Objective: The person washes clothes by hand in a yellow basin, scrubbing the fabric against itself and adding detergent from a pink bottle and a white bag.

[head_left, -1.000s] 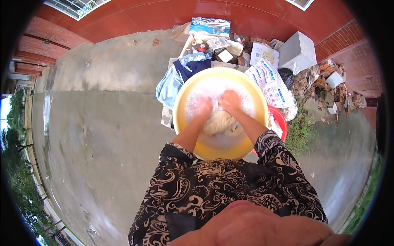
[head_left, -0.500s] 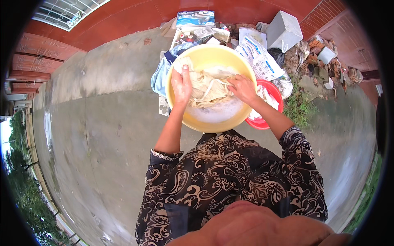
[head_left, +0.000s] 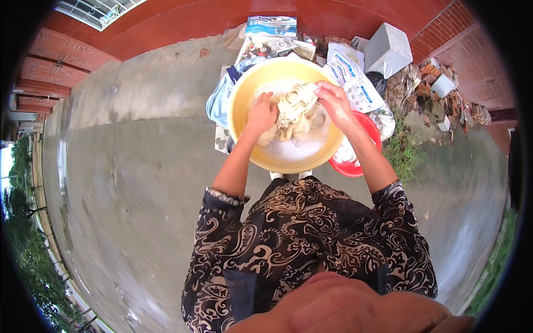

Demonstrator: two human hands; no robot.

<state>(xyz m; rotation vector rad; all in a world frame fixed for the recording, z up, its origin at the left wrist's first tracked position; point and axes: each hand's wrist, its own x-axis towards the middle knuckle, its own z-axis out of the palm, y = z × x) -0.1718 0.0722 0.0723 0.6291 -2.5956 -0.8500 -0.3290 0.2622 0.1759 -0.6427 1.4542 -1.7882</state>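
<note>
A wide pale yellow basin [head_left: 240, 91] holds sudsy water [head_left: 294, 151] in front of me. In it lies a wet, bunched cream cloth [head_left: 297, 111], its upper part raised in a heap. My right hand [head_left: 336, 104] pinches the cloth's upper right edge between thumb and fingers, above the water. Down inside the basin on the left, my left hand [head_left: 262, 115] is closed on the cloth's left part, with its fingertips partly hidden.
A red basin [head_left: 373, 125] with white cloth stands at the lower right of the yellow one. Light blue clothing [head_left: 220, 102] hangs at the left. Behind are a blue-and-white box [head_left: 272, 25], a white printed bag [head_left: 355, 83], a grey block [head_left: 388, 49] and brick rubble [head_left: 432, 75].
The cloth, spread between my hands before, is now bunched up toward the right. My left hand has moved down and right into the basin; my right hand has lifted slightly with the cloth's edge.
</note>
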